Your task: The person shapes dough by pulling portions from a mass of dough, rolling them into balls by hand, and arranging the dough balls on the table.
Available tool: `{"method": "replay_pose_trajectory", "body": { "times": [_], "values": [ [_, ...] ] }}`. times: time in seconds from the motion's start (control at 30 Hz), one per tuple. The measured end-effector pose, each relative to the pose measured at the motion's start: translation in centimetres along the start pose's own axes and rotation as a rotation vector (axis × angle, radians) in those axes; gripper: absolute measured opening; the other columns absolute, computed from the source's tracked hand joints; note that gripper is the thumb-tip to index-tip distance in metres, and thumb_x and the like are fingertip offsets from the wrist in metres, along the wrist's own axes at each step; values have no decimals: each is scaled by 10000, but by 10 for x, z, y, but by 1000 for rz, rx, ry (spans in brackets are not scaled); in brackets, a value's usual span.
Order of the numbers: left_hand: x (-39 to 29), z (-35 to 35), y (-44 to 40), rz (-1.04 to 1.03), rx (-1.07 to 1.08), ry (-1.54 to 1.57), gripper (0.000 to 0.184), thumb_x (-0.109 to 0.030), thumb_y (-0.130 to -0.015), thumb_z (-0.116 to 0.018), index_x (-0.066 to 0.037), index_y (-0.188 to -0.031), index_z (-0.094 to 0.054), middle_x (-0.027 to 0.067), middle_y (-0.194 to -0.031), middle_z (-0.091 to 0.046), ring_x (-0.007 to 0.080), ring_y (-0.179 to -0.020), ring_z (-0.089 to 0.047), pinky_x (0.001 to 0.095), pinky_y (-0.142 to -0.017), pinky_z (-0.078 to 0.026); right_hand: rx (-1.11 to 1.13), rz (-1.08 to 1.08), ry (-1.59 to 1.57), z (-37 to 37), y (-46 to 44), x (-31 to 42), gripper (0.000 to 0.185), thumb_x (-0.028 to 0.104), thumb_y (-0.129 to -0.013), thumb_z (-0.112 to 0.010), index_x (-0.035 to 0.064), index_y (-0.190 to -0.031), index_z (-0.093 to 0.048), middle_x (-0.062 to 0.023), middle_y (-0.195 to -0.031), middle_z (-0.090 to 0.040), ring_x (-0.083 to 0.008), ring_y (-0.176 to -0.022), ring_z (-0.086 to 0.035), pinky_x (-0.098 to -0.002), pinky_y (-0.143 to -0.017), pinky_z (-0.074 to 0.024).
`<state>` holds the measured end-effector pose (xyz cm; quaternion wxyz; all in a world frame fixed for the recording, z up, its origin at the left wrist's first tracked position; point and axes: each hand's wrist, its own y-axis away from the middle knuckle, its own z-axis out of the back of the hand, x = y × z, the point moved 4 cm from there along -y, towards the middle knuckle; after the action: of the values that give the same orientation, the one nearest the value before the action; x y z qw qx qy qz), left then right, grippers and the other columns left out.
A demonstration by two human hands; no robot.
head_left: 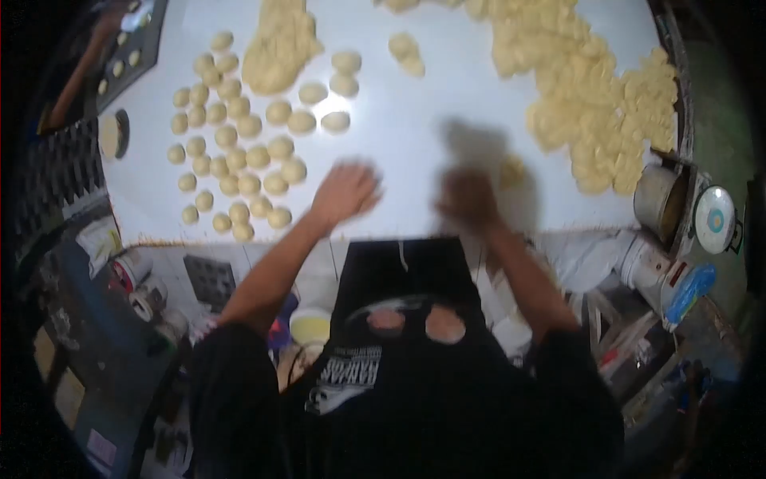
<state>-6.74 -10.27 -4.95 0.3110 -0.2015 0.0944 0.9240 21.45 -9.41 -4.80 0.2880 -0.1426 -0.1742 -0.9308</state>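
My left hand (349,190) is palm down over the white table (399,152), near its front edge. Its fingers look curved but are smeared by motion, and whatever lies beneath them is hidden. To the right, my right hand (468,198) is more strongly blurred and dark, low over the tabletop. A small piece of dough (512,170) lies just beyond it in shadow. Left of my left hand sit many round dough balls (249,184), and a few more, such as one dough ball (335,121), lie farther up.
A long slab of dough (279,48) lies at the back left. Cut dough pieces (590,112) heap across the right side, with a small lump (407,53) at the back middle. A dark tray (132,56) holds dough balls; a metal pot (661,199) stands at the right edge.
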Motion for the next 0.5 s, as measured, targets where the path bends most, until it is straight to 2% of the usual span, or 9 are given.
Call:
{"method": "replay_pose_trajectory", "body": {
  "times": [0.03,0.07,0.13,0.17,0.2,0.27,0.33,0.47,0.5],
  "values": [
    [-8,12,-38,-30,-195,77,262,-297,-956,-738,-83,-1087,-665,132,-1025,-609,350,-936,-598,501,-820,-461,-210,-10,-79,17,-19,4,313,345,-857,-839,106,-930,-650,-115,-982,-652,-332,-974,-627,-504,-869,-456],
    [-23,12,-62,159,-407,161,216,-263,-960,-725,-85,-1061,-656,125,-1002,-612,353,-966,-594,494,-828,-452,-453,1,-132,33,-53,9,310,342,-859,-841,107,-930,-653,-128,-989,-652,-336,-984,-626,-505,-880,-450],
    [-58,-37,-58,389,37,106,189,-247,-950,-734,-97,-1042,-664,129,-993,-629,351,-989,-598,494,-829,-452,-634,-254,-135,-13,-58,28,310,338,-862,-846,102,-941,-662,-143,-1037,-648,-347,-1032,-618,-510,-907,-445],
    [-69,-24,-20,212,-124,234,189,-248,-940,-749,-104,-1040,-678,137,-1006,-655,350,-996,-610,498,-816,-463,-327,-232,-28,-17,-36,45,312,327,-857,-858,93,-954,-675,-155,-1057,-647,-360,-1055,-619,-529,-923,-445],
    [-45,-19,3,205,-145,220,189,-248,-940,-749,-104,-1040,-678,137,-1006,-655,350,-996,-610,498,-816,-463,-492,46,-123,-15,-1,48,313,328,-863,-854,86,-952,-677,-147,-1062,-640,-369,-1056,-613,-533,-913,-447],
    [-16,-11,35,-140,-295,373,162,-263,-931,-736,-116,-935,-669,112,-977,-619,329,-877,-595,484,-777,-455,-375,287,-237,-19,31,7,323,331,-855,-858,85,-936,-666,-133,-1039,-631,-371,-1022,-601,-531,-879,-450],
    [7,14,-3,-12,-191,38,199,-285,-923,-755,-111,-921,-658,99,-964,-613,326,-891,-594,491,-783,-452,-349,191,-167,20,-24,-7,315,323,-850,-861,90,-931,-664,-128,-1032,-628,-370,-1006,-597,-526,-869,-452],
    [-61,-18,-36,323,-426,203,196,-214,-913,-771,-86,-927,-624,124,-923,-602,352,-902,-574,475,-799,-435,-496,-82,-82,-5,-51,36,308,321,-838,-864,105,-926,-664,-132,-1028,-623,-365,-991,-588,-512,-859,-458],
    [-78,-13,-14,242,-397,295,178,-155,-882,-771,-79,-924,-616,135,-902,-594,361,-892,-574,481,-800,-438,-363,9,-128,-5,-27,42,307,320,-831,-867,108,-920,-663,-126,-1007,-627,-345,-996,-601,-502,-869,-462]
  ]
}}
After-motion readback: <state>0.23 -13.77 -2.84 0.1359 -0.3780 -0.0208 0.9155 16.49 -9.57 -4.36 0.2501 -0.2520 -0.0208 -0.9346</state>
